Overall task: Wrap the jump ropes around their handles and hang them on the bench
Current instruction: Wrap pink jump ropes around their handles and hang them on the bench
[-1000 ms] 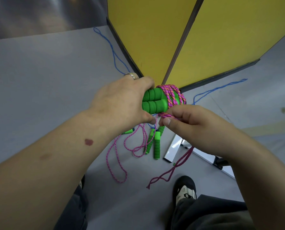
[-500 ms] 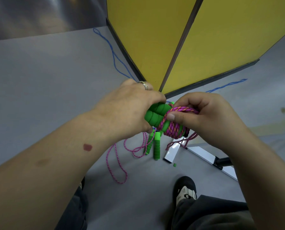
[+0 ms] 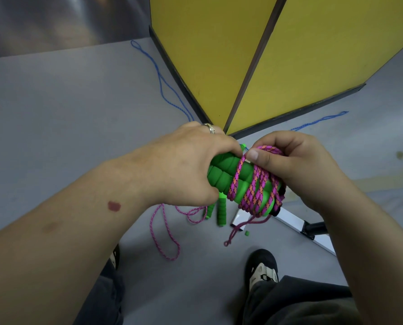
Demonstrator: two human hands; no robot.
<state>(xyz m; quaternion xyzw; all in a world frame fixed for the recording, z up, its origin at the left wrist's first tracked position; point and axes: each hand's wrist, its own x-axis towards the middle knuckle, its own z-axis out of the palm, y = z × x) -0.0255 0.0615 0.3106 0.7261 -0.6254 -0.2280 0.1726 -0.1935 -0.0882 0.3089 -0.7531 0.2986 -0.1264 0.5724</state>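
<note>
Gripping green handles (image 3: 226,174), left hand (image 3: 186,165) steadies while right hand (image 3: 296,165) pinches pink rope (image 3: 254,191) (coiled alongside)

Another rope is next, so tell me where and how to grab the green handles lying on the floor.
Grip the green handles on the floor across their ribbed middles, coming straight down from above. They lie flat, side by side and nearly parallel, so one hand could likely close round both. Their far ends are hidden behind the left hand; their pink rope trails loose to the left.
</note>
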